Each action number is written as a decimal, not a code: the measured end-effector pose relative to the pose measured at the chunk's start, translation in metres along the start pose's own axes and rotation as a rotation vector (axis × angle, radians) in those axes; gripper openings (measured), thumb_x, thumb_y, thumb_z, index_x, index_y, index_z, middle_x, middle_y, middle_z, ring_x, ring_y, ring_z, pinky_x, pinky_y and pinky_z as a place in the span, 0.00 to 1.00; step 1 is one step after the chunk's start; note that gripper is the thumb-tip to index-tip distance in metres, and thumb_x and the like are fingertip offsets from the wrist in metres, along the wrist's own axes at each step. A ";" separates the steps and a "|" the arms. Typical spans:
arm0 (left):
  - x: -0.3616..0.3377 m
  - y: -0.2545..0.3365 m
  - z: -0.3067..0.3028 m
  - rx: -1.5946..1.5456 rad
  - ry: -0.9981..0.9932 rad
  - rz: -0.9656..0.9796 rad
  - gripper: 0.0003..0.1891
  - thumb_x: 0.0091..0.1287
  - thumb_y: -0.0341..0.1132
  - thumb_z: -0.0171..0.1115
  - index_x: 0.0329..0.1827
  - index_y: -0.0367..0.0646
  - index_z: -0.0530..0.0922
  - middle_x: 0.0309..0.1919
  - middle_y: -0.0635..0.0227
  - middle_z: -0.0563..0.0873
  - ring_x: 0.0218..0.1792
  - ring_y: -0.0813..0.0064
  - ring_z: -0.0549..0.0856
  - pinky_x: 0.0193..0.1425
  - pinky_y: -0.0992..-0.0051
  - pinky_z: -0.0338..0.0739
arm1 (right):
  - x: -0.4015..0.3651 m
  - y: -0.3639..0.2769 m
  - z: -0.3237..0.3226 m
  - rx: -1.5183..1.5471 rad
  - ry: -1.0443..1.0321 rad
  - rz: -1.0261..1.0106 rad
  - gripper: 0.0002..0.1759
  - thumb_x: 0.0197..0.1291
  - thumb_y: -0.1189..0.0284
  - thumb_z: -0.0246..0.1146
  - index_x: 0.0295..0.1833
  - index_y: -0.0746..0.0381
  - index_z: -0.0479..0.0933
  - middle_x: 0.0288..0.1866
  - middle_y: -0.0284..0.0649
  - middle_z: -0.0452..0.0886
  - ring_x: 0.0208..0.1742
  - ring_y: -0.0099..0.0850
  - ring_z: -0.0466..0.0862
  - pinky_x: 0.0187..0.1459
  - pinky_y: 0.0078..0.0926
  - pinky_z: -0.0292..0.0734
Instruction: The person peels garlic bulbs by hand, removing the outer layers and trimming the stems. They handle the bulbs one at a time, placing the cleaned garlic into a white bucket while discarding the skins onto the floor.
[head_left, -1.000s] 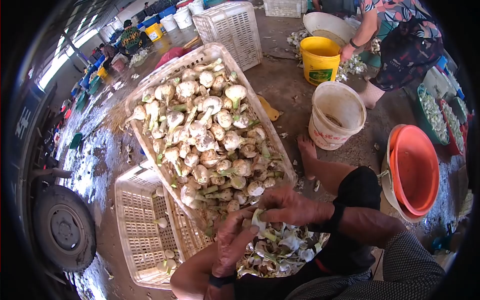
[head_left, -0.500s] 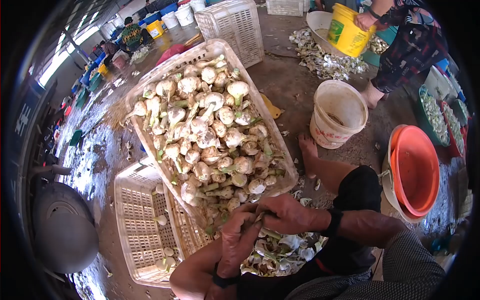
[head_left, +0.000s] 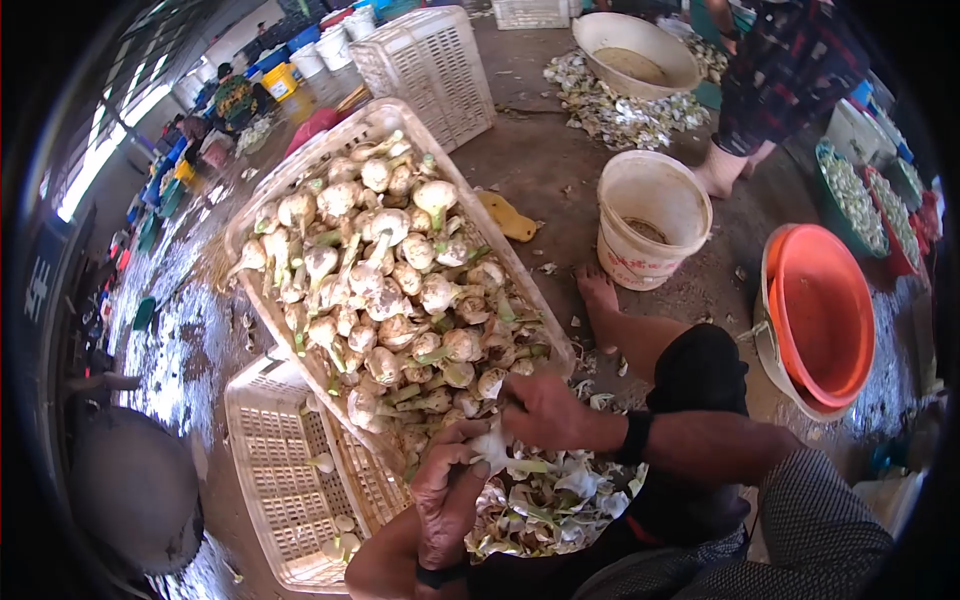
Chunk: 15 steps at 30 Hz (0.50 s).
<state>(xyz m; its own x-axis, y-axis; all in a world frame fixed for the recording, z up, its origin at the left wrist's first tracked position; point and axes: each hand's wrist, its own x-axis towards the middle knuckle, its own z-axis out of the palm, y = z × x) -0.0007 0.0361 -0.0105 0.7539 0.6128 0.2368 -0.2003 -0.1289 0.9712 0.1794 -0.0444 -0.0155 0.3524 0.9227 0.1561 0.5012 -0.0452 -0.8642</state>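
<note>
Your half-closed left hand [head_left: 445,490] holds a bulb [head_left: 492,448] by the crate [head_left: 518,275]; your right hand [head_left: 558,412] curls at it, hold unclear

White bucket [head_left: 655,220]: line of red Chinese characters [head_left: 645,268] across the lower side, curved around the wall, too small and blurred to read reliably. Dark panel [head_left: 45,255] at far left of the head view: one large pale character [head_left: 38,290], looks like 车, soft and distorted near the lens edge. Dark patterned trousers [head_left: 795,75] on the standing person: small print marks, can't tell if they're letters.
</note>
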 end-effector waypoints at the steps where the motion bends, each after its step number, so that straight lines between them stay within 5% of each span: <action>1: 0.000 0.001 0.001 -0.175 0.035 -0.072 0.13 0.61 0.25 0.70 0.45 0.42 0.76 0.55 0.58 0.79 0.56 0.66 0.81 0.53 0.60 0.85 | 0.002 0.001 -0.004 0.023 0.027 0.036 0.09 0.54 0.73 0.60 0.39 0.67 0.76 0.28 0.51 0.78 0.30 0.44 0.82 0.33 0.39 0.75; 6: 0.000 0.018 0.003 -0.675 0.199 -0.262 0.13 0.63 0.33 0.70 0.49 0.48 0.79 0.53 0.60 0.80 0.58 0.56 0.79 0.59 0.46 0.81 | 0.011 0.022 -0.003 0.130 0.239 0.078 0.09 0.54 0.73 0.60 0.33 0.69 0.75 0.25 0.56 0.77 0.27 0.49 0.81 0.30 0.43 0.74; 10: 0.005 0.030 -0.008 -0.698 0.178 -0.138 0.13 0.63 0.34 0.69 0.49 0.45 0.79 0.49 0.59 0.81 0.56 0.55 0.80 0.60 0.55 0.78 | 0.019 0.031 -0.008 0.017 0.265 0.084 0.08 0.56 0.74 0.59 0.34 0.69 0.77 0.27 0.57 0.79 0.29 0.51 0.82 0.33 0.43 0.76; 12: 0.004 0.031 -0.010 -0.698 0.191 -0.112 0.11 0.65 0.31 0.68 0.48 0.46 0.77 0.55 0.58 0.80 0.58 0.57 0.79 0.55 0.50 0.82 | 0.007 0.021 -0.011 -0.010 0.082 -0.012 0.10 0.61 0.71 0.58 0.34 0.69 0.77 0.27 0.56 0.79 0.28 0.51 0.80 0.34 0.44 0.76; 14: 0.003 0.028 -0.011 -0.573 0.270 -0.301 0.11 0.66 0.31 0.67 0.49 0.47 0.77 0.55 0.58 0.80 0.55 0.58 0.81 0.49 0.52 0.86 | -0.003 0.009 -0.010 -0.071 -0.769 -0.169 0.16 0.67 0.65 0.55 0.35 0.68 0.78 0.28 0.56 0.79 0.28 0.52 0.80 0.35 0.44 0.77; 15: 0.003 0.023 -0.006 -0.570 0.282 -0.197 0.11 0.67 0.30 0.67 0.49 0.47 0.77 0.55 0.58 0.80 0.51 0.61 0.83 0.44 0.54 0.89 | -0.003 0.006 -0.007 -0.067 -0.771 -0.174 0.16 0.67 0.65 0.55 0.35 0.68 0.78 0.28 0.56 0.79 0.28 0.52 0.80 0.35 0.44 0.77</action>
<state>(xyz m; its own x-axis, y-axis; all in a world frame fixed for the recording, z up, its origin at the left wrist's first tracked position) -0.0067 0.0399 0.0128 0.6334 0.7730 -0.0341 -0.4338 0.3913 0.8116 0.1867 -0.0502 -0.0177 -0.3694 0.9227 -0.1105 0.5541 0.1233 -0.8233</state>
